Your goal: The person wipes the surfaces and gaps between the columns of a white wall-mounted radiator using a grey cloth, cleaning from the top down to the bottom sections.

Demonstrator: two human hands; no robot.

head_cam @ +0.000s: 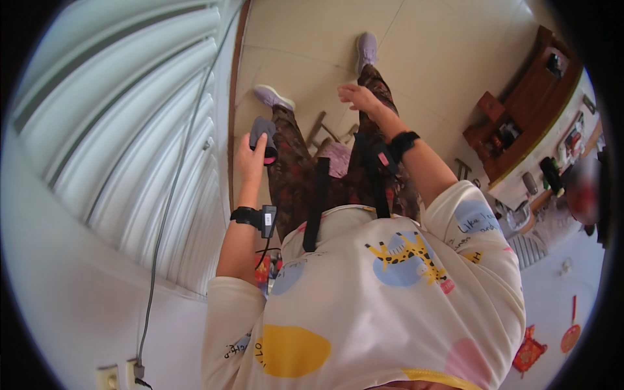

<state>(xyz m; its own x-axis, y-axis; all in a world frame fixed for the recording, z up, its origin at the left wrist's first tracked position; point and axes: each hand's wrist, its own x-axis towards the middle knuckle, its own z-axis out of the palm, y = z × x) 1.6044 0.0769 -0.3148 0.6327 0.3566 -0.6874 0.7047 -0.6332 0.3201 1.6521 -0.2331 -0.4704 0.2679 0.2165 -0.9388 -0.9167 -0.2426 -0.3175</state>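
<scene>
My left hand (pixel 252 158) grips a dark grey folded cloth item (pixel 263 131) with a black and pink lower edge. The thumb lies across its front; what exactly the item is cannot be made out. It is close beside my left trouser leg (pixel 291 141). Over my right leg, my right hand (pixel 360 97) hangs in the air with nothing in it, fingers loosely bent. Each forearm wears a black strap, and a small device (pixel 268 221) sits on the left one.
Behind my legs stands a low stool (pixel 319 127) with a pinkish cloth (pixel 336 157). White slatted shutters (pixel 146 146) and a hanging cable (pixel 183 161) run along my left. A wooden desk (pixel 524 112) holding several objects is at my right. Tiled floor (pixel 434 53) lies ahead.
</scene>
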